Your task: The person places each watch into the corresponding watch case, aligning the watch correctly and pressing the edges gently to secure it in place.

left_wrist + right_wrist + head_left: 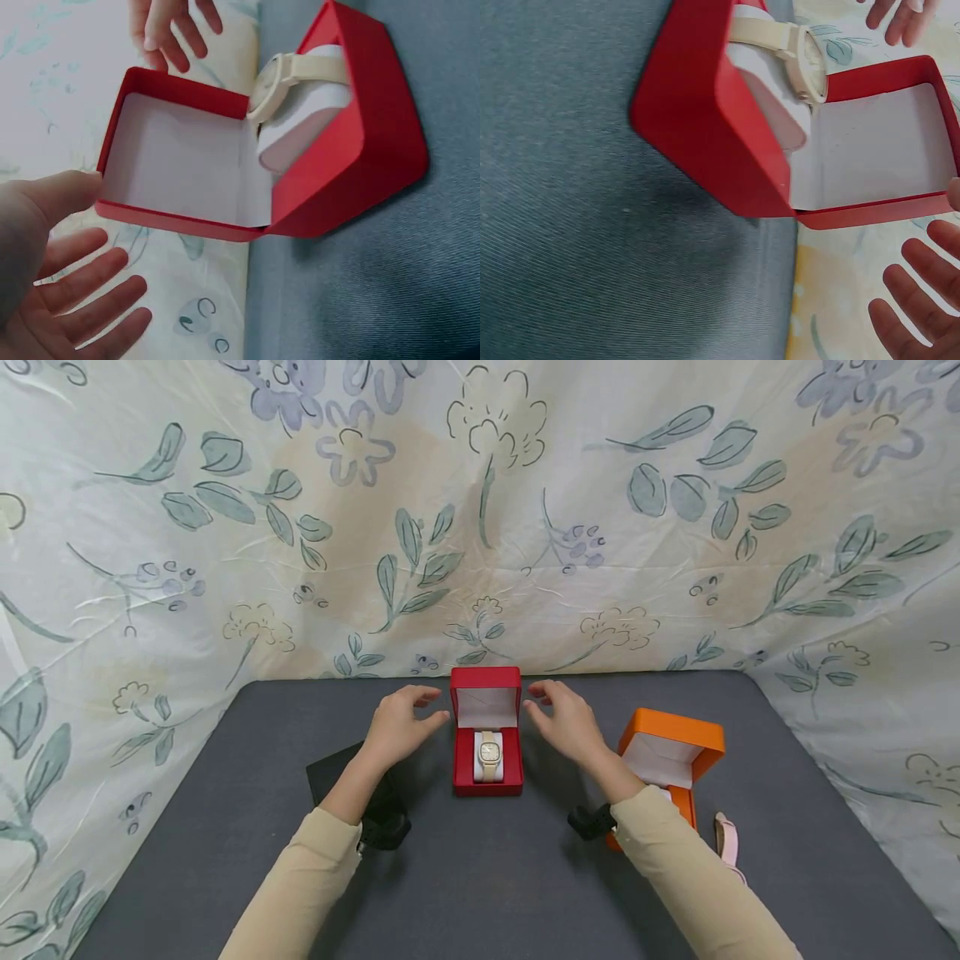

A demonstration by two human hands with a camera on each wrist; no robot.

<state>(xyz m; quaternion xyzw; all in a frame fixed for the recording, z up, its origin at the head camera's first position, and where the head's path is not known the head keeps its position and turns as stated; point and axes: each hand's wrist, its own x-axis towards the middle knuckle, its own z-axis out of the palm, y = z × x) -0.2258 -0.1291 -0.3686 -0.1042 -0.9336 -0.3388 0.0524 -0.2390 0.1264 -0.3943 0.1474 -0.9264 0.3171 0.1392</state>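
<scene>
A red watch box stands with its lid raised near the back of the table. Inside it, a cream-strapped watch is wrapped around a white cushion. To the left of the raised lid is my left hand, its fingers spread and holding nothing. My right hand mirrors it on the other side, fingers loosely bent and apart from the box in the head view. Both thumbs point toward the lid's edges.
An open orange box sits at the right, partly behind my right forearm, with a pink strap beside it. A flat black object lies under my left forearm. Flowered cloth hangs behind the grey table.
</scene>
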